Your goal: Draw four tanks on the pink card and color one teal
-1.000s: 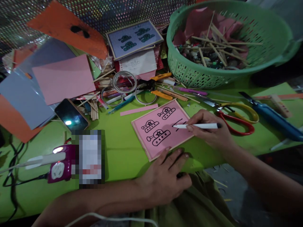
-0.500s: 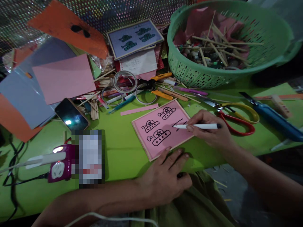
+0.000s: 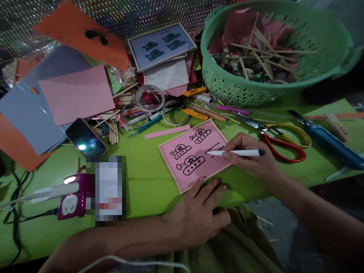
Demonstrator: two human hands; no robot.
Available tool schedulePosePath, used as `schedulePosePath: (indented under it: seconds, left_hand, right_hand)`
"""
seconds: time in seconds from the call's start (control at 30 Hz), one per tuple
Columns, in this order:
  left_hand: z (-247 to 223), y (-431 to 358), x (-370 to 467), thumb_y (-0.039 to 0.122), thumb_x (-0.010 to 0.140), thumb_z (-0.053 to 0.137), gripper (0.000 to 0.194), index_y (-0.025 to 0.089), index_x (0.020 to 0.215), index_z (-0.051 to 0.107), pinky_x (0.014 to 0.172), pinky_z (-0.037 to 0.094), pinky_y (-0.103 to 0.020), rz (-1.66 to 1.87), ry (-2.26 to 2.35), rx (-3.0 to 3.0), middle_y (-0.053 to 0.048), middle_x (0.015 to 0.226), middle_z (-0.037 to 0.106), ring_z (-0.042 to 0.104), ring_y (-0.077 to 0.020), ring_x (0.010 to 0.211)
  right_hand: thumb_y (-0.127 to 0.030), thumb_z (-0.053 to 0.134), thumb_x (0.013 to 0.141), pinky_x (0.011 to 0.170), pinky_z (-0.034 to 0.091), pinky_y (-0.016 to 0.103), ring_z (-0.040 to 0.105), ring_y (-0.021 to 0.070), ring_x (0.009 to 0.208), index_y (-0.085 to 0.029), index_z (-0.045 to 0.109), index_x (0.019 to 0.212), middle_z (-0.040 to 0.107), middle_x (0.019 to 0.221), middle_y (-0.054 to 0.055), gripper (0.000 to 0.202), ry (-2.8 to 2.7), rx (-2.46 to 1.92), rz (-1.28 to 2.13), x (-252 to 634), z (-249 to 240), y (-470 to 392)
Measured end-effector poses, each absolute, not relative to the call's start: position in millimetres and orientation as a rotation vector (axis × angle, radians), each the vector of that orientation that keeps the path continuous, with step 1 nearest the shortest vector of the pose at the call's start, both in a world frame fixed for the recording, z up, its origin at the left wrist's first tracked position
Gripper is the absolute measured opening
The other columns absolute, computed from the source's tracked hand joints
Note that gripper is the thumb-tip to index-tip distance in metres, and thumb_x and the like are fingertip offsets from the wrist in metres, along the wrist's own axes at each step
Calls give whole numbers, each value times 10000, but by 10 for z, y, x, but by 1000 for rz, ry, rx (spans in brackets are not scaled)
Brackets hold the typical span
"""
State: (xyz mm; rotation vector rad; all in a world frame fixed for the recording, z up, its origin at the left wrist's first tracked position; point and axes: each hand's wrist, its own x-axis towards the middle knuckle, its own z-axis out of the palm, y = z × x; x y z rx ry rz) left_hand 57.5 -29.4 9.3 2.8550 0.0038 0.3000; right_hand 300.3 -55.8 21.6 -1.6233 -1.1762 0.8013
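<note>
Near scissors (image 3: 265, 133), right hand (image 3: 253, 163) pinches marker (image 3: 245, 152) over pink card (image 3: 212, 168); left hand (image 3: 196, 214) seems spread.

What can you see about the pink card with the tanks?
The pink card looks like paper, rectangular, with a thin, pale, wood-like border. It shows three black-outlined tanks with stars, plus loose black lines. It lies face up, angled, on the green table. The left hand has a fingertip at its near edge; the right hand holds a white marker over it.

Dim light covers a green table (image 3: 145, 191), a glittering perforated backdrop (image 3: 170, 11) and grey floor (image 3: 280, 229).
</note>
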Motion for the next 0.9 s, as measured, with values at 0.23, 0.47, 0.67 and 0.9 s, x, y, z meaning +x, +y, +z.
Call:
schedulePosePath:
  seconds: [0.23,0.47,0.67,0.9]
  left_hand:
    - [98,-290,573,399,910,684,239,244,1051,568,1211,238,-553,305,7,2859,-172,1483,589,565,-352,1375]
    - [105,-289,579,411,925,667,234,244,1068,588,1215,236,-555,278,5,2880,-167,1494,580,552,-349,1381]
    - [107,-288,576,393,922,673,222,242,1060,587,1218,234,-546,317,8,2875,-168,1481,591,564,-340,1365]
    - [90,-291,576,415,917,674,246,245,1077,596,1219,238,-554,295,6,2889,-156,1497,582,554,-342,1378]
  right_hand:
    - [-325,801,787,480,377,264,519,141,526,-253,676,710,635,635,-8,163,-1184,-1647,818,3011,230,-562]
    - [-297,788,788,499,392,277,533,148,539,-260,686,690,656,649,-3,146,-1190,-1624,799,3006,251,-572]
    - [-298,792,791,486,382,280,524,150,547,-258,679,712,669,672,2,143,-1157,-1626,829,3029,222,-602]
    - [-238,767,790,495,384,284,535,147,560,-245,659,709,674,681,0,136,-1097,-1614,782,3033,201,-629]
